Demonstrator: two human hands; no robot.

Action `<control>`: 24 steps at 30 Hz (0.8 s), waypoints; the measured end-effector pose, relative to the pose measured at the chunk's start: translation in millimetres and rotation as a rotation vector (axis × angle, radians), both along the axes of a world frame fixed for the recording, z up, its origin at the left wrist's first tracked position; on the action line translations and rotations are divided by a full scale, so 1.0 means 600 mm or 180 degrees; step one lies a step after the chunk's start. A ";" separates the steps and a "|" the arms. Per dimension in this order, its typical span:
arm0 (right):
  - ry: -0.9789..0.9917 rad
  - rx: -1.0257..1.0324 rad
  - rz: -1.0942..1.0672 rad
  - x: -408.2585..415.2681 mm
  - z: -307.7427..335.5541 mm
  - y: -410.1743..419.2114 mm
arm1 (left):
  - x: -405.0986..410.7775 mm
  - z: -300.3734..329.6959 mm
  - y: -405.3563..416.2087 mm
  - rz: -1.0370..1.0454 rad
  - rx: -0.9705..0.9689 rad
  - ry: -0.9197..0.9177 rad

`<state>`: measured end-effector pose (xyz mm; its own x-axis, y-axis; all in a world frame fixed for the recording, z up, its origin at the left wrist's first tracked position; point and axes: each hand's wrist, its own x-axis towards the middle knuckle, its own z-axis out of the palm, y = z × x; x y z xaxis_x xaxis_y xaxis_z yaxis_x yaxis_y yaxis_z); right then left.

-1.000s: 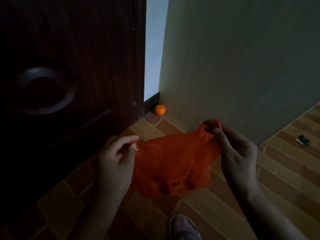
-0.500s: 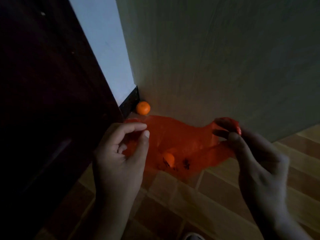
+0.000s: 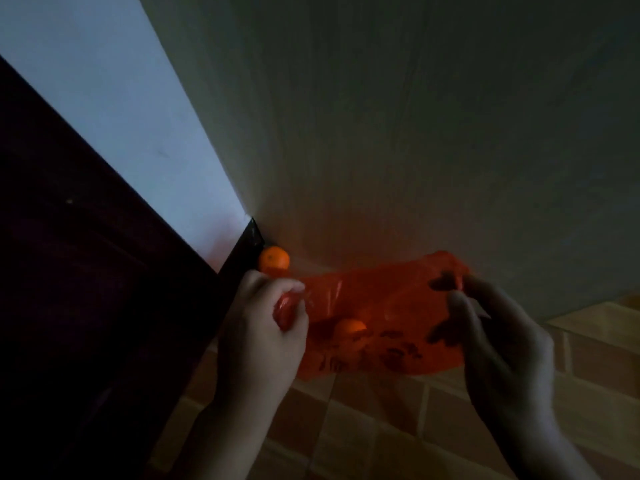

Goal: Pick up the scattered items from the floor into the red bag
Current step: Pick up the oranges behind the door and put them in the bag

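Note:
A thin red plastic bag (image 3: 381,317) with dark print is stretched between my two hands above the tiled floor. My left hand (image 3: 263,334) pinches its left edge in a closed fist. My right hand (image 3: 498,337) grips its right handle between thumb and fingers. One small orange (image 3: 349,329) shows through the plastic inside the bag. A second small orange (image 3: 274,259) lies on the floor in the corner, just above my left hand, where the door meets the wall.
A dark wooden door (image 3: 86,289) fills the left side. A pale wall (image 3: 415,133) rises straight ahead, close to the bag. Brown and tan floor tiles (image 3: 381,427) run beneath my hands.
I have moved closer to the corner, so the floor orange now sits right above my left hand. The bag has been pulled wider between my hands.

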<state>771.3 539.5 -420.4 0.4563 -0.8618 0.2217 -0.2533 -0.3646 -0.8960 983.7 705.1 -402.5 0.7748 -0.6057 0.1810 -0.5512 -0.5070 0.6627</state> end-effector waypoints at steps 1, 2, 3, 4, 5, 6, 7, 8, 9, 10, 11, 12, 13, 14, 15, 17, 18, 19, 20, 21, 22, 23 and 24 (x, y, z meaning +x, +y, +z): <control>0.0155 -0.0041 0.0010 0.029 0.010 0.010 | 0.005 -0.016 -0.001 -0.0124 0.0216 -0.0074; 0.0394 -0.0163 0.0088 0.032 0.004 0.016 | 0.011 -0.032 -0.002 -0.0252 0.0400 -0.0148; 0.0647 -0.0353 0.0183 0.032 -0.011 0.018 | 0.015 -0.045 -0.002 -0.0368 0.0556 -0.0210; 0.0949 -0.0649 0.0235 0.027 -0.015 0.018 | 0.018 -0.058 -0.001 -0.0477 0.0711 -0.0245; 0.1170 -0.0928 0.0154 0.021 -0.014 0.020 | 0.020 -0.069 0.000 -0.0577 0.0878 -0.0272; 0.1244 -0.1155 -0.0017 0.015 -0.012 0.024 | 0.021 -0.078 0.003 -0.0651 0.1034 -0.0332; 0.1147 -0.1237 -0.0084 0.018 -0.002 0.027 | 0.019 -0.086 0.006 -0.0705 0.1121 -0.0400; 0.1079 -0.1290 -0.0093 0.021 0.001 0.030 | 0.016 -0.094 0.009 -0.0775 0.1144 -0.0446; 0.1020 -0.1411 -0.0035 0.023 0.006 0.034 | 0.013 -0.104 0.011 -0.0863 0.1153 -0.0447; 0.0950 -0.1606 0.0018 0.022 0.008 0.036 | 0.010 -0.111 0.012 -0.0952 0.1189 -0.0450; 0.0932 -0.1810 0.0055 0.020 0.012 0.040 | 0.010 -0.120 0.011 -0.1016 0.1253 -0.0504; 0.0925 -0.1938 0.0101 0.018 0.013 0.043 | 0.011 -0.129 0.009 -0.1056 0.1336 -0.0538; 0.0915 -0.2023 0.0142 0.016 0.014 0.046 | 0.012 -0.139 0.007 -0.1071 0.1415 -0.0514; 0.0909 -0.2079 0.0181 0.013 0.016 0.049 | 0.011 -0.147 0.003 -0.1047 0.1463 -0.0483; 0.0915 -0.2156 0.0267 0.010 0.018 0.049 | 0.007 -0.155 0.002 -0.1022 0.1510 -0.0449; 0.0982 -0.2464 0.0553 0.005 0.018 0.049 | -0.002 -0.167 0.002 -0.0957 0.1572 -0.0228; 0.1018 -0.2594 0.0749 0.005 0.015 0.051 | -0.006 -0.177 0.004 -0.0973 0.1574 -0.0124; 0.1104 -0.2670 0.0981 0.008 0.012 0.054 | -0.008 -0.191 0.007 -0.0954 0.1528 -0.0085; 0.1278 -0.2744 0.1199 0.012 0.005 0.055 | -0.008 -0.199 0.008 -0.0918 0.1487 -0.0016; 0.1559 -0.2779 0.1433 0.016 -0.005 0.055 | -0.009 -0.198 0.007 -0.0927 0.1455 0.0121; 0.1897 -0.2787 0.1634 0.018 -0.019 0.053 | -0.012 -0.187 0.004 -0.0947 0.1370 0.0306; 0.2239 -0.2728 0.1792 0.017 -0.035 0.049 | -0.016 -0.178 0.000 -0.0921 0.1240 0.0537; 0.2529 -0.2617 0.1888 0.012 -0.047 0.042 | -0.020 -0.163 -0.005 -0.0867 0.1191 0.0777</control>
